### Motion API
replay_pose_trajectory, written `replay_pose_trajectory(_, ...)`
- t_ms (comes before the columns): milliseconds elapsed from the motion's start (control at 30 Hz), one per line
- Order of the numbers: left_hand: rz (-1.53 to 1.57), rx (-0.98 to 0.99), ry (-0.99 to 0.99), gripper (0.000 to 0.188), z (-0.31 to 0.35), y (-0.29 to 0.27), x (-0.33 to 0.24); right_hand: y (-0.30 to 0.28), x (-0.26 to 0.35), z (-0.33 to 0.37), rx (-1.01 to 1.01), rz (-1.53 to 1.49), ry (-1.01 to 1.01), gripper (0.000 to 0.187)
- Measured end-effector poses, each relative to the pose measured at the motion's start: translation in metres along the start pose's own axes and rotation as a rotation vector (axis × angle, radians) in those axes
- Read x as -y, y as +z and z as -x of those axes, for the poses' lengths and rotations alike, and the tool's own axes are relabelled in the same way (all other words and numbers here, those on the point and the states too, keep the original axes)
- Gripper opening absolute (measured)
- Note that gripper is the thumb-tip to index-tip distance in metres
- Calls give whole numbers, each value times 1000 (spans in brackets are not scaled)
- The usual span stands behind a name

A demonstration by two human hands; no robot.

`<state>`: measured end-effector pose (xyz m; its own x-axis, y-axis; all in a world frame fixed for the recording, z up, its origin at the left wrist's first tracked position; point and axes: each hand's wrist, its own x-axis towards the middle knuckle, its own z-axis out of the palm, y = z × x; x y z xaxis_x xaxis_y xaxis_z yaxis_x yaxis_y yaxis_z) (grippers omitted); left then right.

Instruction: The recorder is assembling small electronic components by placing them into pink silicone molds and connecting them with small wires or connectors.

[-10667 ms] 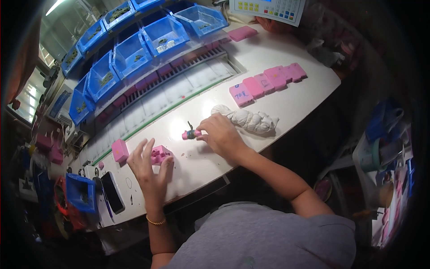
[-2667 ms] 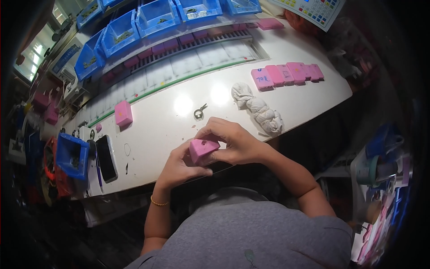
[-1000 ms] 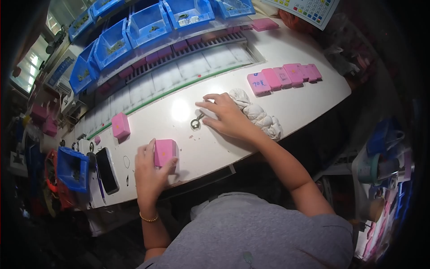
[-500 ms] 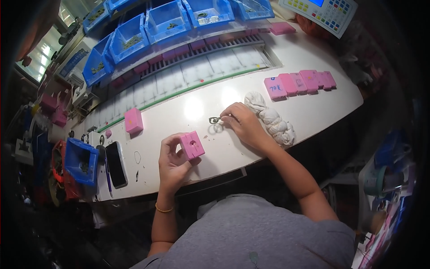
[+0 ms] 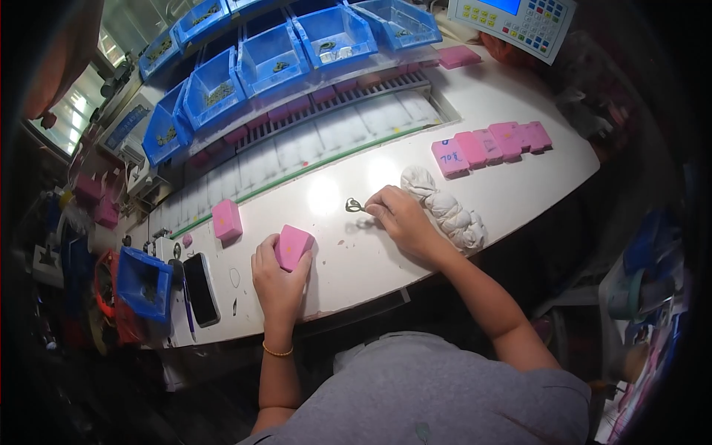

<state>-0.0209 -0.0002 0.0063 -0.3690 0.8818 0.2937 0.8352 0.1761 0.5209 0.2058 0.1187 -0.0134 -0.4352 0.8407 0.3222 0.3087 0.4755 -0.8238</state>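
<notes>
My left hand [image 5: 280, 285] is wrapped around a pink block [image 5: 295, 247] at the near middle of the white table. The block stands tilted, with a smooth face up and a faint yellowish mark on it. Whether its lower edge touches the table is hard to tell. To the right, my right hand [image 5: 404, 221] pinches the end of a small dark metal piece with open loops [image 5: 354, 205], held just above the tabletop. A twisted white cloth bundle [image 5: 445, 208] lies right beside that hand.
Another pink block [image 5: 227, 220] stands to the left. Close by lie a phone [image 5: 201, 289], a pen [image 5: 188, 310] and a blue bin [image 5: 144, 285]. More pink blocks [image 5: 452, 159] line up at right. Blue bins [image 5: 273, 63] with small pieces fill the back rack, beside a keypad device [image 5: 517, 26].
My left hand has turned the pink block, so the face with the hole no longer shows, and has moved it slightly left. The looped metal piece has turned a little in my right fingers.
</notes>
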Motion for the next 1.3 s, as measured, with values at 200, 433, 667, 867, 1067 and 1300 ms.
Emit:
replay_pose_trajectory(200,174,-51,-66,53,-37,8,-1,-2,0,1,-2,16,7,15)
replay_pose_trajectory(433,-74,-307,61,57,-176,59,-9,-10,18,2,43,-98,153,18)
replay_pose_trajectory(667,-276,-224,-135,73,-186,81,-12,-8,10,6,11,-295,243,22)
replay_pose_trajectory(867,70,-30,214,70,-93,32,-12,-11,8,5,-72,-348,304,22)
replay_pose_trajectory(1067,1062,436,-212,48,-5,17,-37,14,15,21,-215,-370,47,24)
replay_pose_trajectory(1300,930,183,121,27,7,27,-60,8,44,38,-259,-172,-75,19)
